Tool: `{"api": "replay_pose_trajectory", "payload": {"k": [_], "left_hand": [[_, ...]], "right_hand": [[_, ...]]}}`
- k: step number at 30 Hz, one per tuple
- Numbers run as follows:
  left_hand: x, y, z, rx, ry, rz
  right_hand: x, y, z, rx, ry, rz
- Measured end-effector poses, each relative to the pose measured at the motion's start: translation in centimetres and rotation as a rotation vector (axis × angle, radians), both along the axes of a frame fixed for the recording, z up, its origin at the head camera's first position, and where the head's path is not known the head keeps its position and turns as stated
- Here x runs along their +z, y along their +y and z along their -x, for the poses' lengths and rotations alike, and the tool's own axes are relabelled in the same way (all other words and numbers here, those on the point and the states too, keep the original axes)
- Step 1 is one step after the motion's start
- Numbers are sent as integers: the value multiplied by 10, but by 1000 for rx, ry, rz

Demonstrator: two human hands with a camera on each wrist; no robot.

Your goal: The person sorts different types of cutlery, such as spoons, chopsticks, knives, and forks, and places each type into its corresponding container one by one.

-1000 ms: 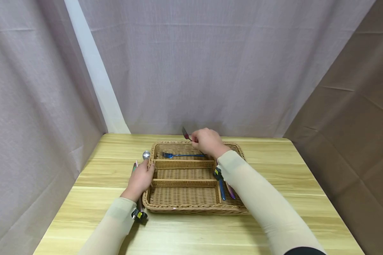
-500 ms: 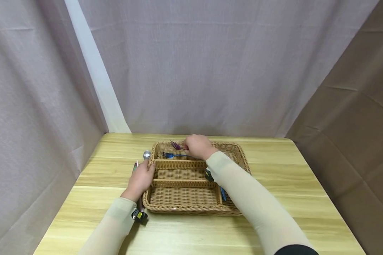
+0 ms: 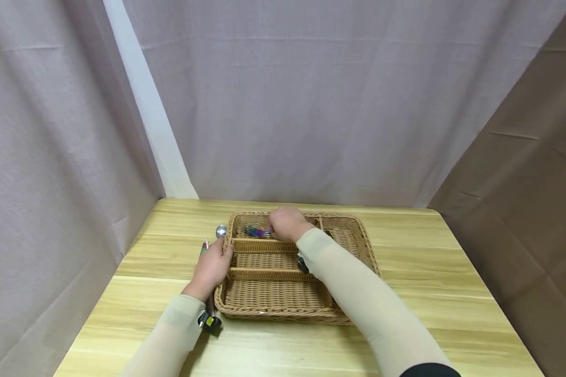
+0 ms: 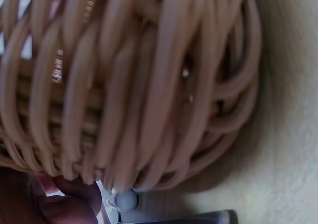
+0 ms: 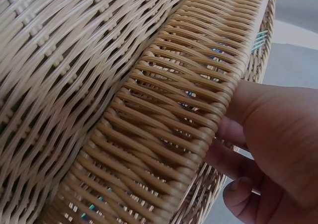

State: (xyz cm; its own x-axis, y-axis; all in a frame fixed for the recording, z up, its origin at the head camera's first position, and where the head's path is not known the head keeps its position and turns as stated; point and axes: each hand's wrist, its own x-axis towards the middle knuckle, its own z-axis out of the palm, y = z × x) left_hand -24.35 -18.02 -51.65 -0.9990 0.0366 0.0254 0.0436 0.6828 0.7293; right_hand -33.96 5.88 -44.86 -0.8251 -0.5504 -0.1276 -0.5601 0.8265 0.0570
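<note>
"So, what are the fingers doing?"

"On the right hand [image 3: 286, 224] they bend down into the far left compartment of a wicker basket [image 3: 290, 314]. From the right wrist, the thumb and fingers look curled, but their tips are hidden behind a woven divider [image 5: 164, 129]. I cannot tell whether they pinch anything."

"What is nearest to them?"

"Forks [image 3: 258, 231], blue and purple, lying in that far left compartment. Their tines point left, and the hand covers the rest. They overlap too closely for me to count."

"And the left hand [image 3: 212, 266]?"

"It grips the left side of the basket, the thumb over the rim and the fingers down the outer wall."

"Anything beside it?"

"A silver spoon [image 3: 221, 231], its round bowl just outside the far left part of the basket. Some slender utensils [image 3: 204, 248] lie to the left of the hand, partly hidden by it."

"How is the basket laid out?"

"It has 3 compartments on the left, running from near to far, and 1 long compartment on the right, partly covered by a pale sleeve [image 3: 368, 309]."

"And farther out?"

"The basket sits on a wood-grain table [image 3: 434, 272]. A grey-mauve curtain [image 3: 311, 104] hangs at the far side, with a white strip [image 3: 148, 104] towards the left. Brown cloth [image 3: 523, 183] hangs at the right."
</note>
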Motion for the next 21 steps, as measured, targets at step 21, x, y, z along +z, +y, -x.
{"api": "replay_pose_trajectory", "payload": {"k": [21], "left_hand": [[0, 9, 0, -34, 12, -12]], "right_hand": [[17, 39, -12, -42, 28, 194]]}}
